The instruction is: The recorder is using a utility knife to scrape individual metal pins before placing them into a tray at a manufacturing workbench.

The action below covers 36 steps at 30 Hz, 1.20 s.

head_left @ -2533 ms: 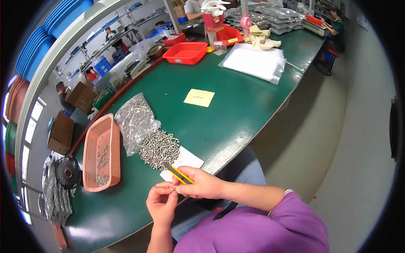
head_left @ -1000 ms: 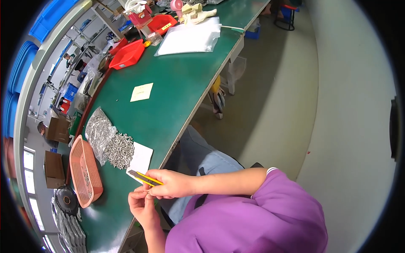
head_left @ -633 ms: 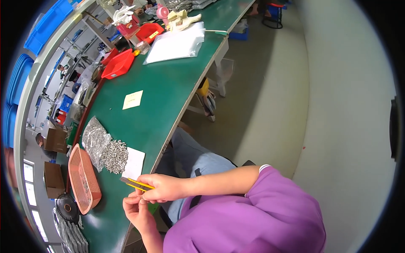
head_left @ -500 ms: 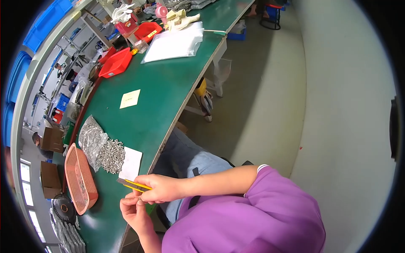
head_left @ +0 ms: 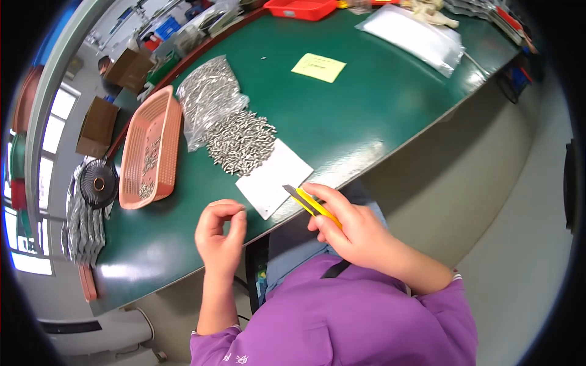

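Observation:
My right hand (head_left: 360, 232) is closed around a yellow utility knife (head_left: 311, 206), its dark blade pointing up and left over a white sheet of paper (head_left: 274, 174). My left hand (head_left: 221, 235) is at the table's front edge, left of the paper, with its fingers curled and thumb tip near them; whatever it may hold is too small or hidden to make out. Beyond the paper, touching its far left corner, spreads a heap of small silvery metal pieces (head_left: 241, 143). Behind the heap rests a clear plastic bag (head_left: 210, 91) filled with similar pieces.
A pink plastic basket (head_left: 170, 152) with some metal pieces stands left of the bag. Farther left are a black fan (head_left: 97, 183) and grey packages (head_left: 88, 235). A yellow note (head_left: 318, 67), red tray (head_left: 300, 8) and white plastic-wrapped stack (head_left: 415, 38) lie along the green table (head_left: 366, 104).
My hands, close together half a second ago, have moved apart; the left is now well away from the knife. The view has turned toward the table, and the knife stays in my right hand.

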{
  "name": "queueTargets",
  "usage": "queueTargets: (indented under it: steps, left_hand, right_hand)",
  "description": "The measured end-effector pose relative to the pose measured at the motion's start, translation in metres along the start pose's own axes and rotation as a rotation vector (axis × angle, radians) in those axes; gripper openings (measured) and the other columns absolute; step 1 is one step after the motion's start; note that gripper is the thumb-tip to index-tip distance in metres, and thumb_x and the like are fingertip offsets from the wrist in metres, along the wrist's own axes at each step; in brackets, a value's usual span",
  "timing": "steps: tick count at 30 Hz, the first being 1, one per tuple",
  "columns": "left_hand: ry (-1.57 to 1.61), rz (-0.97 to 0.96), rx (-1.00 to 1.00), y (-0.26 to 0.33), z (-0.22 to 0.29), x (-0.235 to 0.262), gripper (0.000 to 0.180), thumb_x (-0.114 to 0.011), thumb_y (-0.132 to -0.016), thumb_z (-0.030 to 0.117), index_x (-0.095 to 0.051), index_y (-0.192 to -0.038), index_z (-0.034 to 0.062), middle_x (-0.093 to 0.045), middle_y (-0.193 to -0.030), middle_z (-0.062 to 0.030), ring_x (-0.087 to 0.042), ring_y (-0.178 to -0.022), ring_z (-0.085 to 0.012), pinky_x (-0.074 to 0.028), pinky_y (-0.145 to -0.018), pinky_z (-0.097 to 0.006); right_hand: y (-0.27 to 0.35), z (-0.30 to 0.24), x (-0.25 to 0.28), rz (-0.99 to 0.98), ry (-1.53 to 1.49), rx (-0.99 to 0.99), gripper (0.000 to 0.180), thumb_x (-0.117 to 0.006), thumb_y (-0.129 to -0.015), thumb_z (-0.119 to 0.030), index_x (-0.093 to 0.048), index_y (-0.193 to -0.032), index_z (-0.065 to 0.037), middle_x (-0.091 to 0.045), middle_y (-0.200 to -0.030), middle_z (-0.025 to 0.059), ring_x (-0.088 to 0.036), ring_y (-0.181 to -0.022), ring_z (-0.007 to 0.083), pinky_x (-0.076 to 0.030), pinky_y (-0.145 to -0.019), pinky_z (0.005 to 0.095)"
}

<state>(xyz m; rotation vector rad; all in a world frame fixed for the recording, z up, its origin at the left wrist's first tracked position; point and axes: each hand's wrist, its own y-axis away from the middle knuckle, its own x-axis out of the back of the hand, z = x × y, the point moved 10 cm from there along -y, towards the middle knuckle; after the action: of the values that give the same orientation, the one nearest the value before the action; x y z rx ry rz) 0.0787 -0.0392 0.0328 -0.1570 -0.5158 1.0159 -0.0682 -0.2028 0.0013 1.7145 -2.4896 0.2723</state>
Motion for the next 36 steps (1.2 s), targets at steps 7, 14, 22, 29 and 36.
queueTargets:
  steps: [7, 14, 22, 29, 36]
  left_hand:
    - [-0.363, -0.133, -0.138, -0.006, 0.011, -0.031, 0.016, -0.074, -0.072, -0.005, -0.065, -0.083, 0.0032, -0.062, -0.091, -0.0083, -0.060, -0.085, -0.0211, -0.049, -0.074, -0.031]
    - [-0.435, -0.182, -0.030, -0.004, -0.005, -0.028, 0.016, -0.076, -0.071, 0.000, -0.066, -0.082, 0.0056, -0.059, -0.093, -0.0081, -0.057, -0.088, -0.0255, -0.047, -0.076, -0.035]
    - [-0.386, -0.231, 0.024, -0.007, -0.006, -0.020, 0.017, -0.075, -0.071, -0.004, -0.066, -0.083, 0.0041, -0.060, -0.096, -0.0086, -0.059, -0.091, -0.0239, -0.049, -0.077, -0.033]
    - [-0.358, -0.232, 0.072, -0.008, -0.010, -0.016, 0.017, -0.074, -0.071, -0.006, -0.066, -0.084, 0.0031, -0.061, -0.098, -0.0085, -0.059, -0.094, -0.0221, -0.049, -0.080, -0.032]
    - [-0.443, -0.230, -0.007, -0.006, -0.006, -0.019, 0.018, -0.073, -0.069, -0.003, -0.063, -0.080, 0.0050, -0.058, -0.091, -0.0090, -0.057, -0.086, -0.0265, -0.047, -0.074, -0.035]
  right_hand:
    - [-0.005, -0.021, -0.018, -0.032, 0.476, 0.226, 0.046, -0.062, -0.086, -0.005, -0.054, -0.131, -0.006, -0.070, -0.088, 0.0123, -0.068, -0.066, 0.0248, -0.054, -0.057, 0.0350]
    - [-0.010, -0.023, -0.033, -0.023, 0.573, 0.328, 0.047, -0.065, -0.082, -0.010, -0.057, -0.128, -0.006, -0.058, -0.066, 0.0032, -0.060, -0.052, 0.0183, -0.051, -0.047, 0.0311]
    - [-0.016, -0.028, -0.040, -0.071, 0.572, 0.287, 0.049, -0.064, -0.081, -0.010, -0.056, -0.130, -0.005, -0.058, -0.066, 0.0038, -0.061, -0.053, 0.0187, -0.050, -0.047, 0.0310]
    - [-0.018, -0.029, -0.049, -0.114, 0.549, 0.289, 0.050, -0.064, -0.083, -0.012, -0.054, -0.131, -0.004, -0.058, -0.066, 0.0053, -0.061, -0.051, 0.0205, -0.050, -0.045, 0.0324]
    - [-0.018, -0.025, -0.055, -0.140, 0.570, 0.269, 0.051, -0.064, -0.083, -0.014, -0.053, -0.132, -0.004, -0.057, -0.068, 0.0058, -0.062, -0.052, 0.0202, -0.050, -0.043, 0.0329]
